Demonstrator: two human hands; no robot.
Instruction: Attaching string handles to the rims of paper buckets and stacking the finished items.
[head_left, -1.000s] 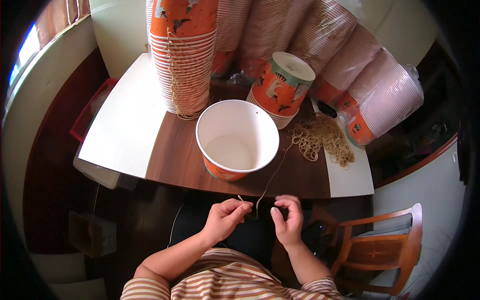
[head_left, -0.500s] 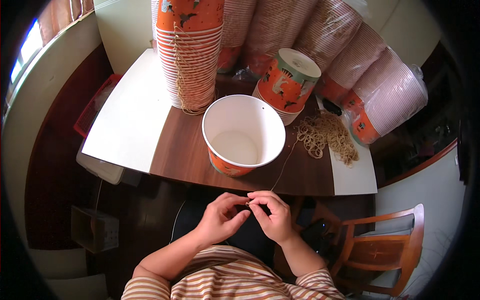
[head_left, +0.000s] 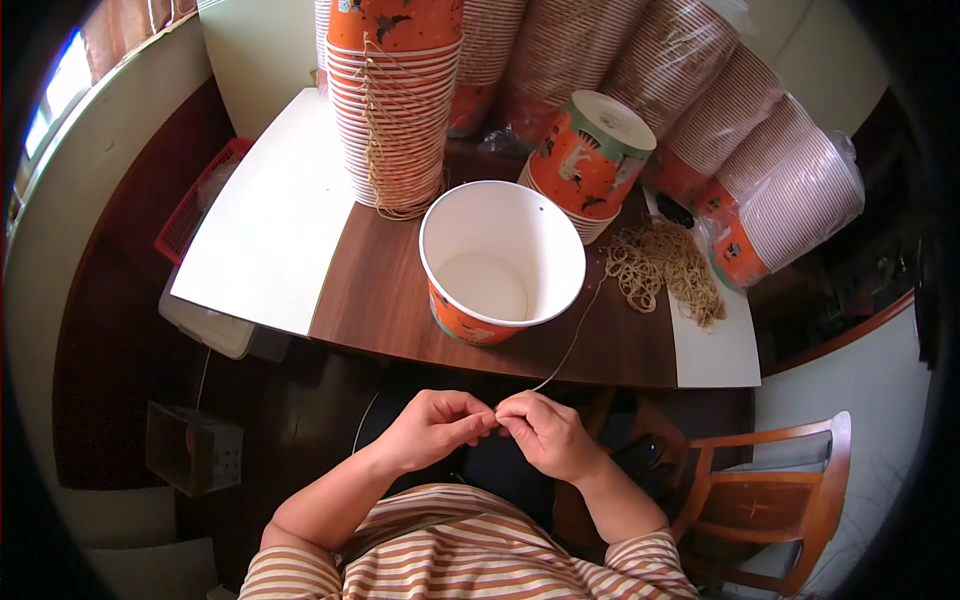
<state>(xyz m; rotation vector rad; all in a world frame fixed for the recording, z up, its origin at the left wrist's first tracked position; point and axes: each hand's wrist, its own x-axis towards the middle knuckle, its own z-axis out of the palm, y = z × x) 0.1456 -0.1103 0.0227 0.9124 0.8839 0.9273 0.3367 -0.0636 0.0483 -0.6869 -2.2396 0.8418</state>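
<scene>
Just off the table's near edge, my left hand (head_left: pixel 437 430) and my right hand (head_left: pixel 548 432) meet fingertip to fingertip, each closed in a pinch. They hold a thin tan twine (head_left: pixel 572 345), its held part mostly covered by the fingers. From my right hand the twine runs over the table edge to a loose tangled heap of twine (head_left: pixel 665 272). Beyond my hands a large paper bucket (head_left: pixel 468 326), white inside and orange outside, stands upright, its mouth facing me. A small dark hole shows near its far right rim.
Left of the bucket rises a tall stack of nested paper buckets (head_left: pixel 400 120) with twine hanging down its side. Behind stands an upside-down bucket (head_left: pixel 580 170). Plastic-wrapped bucket stacks (head_left: pixel 800 225) line the back. A wooden chair (head_left: pixel 765 500) is at lower right.
The fingers of both hands have closed into a tighter pinch, and the right hand's raised fingers have curled in. The whole view has shifted slightly.
</scene>
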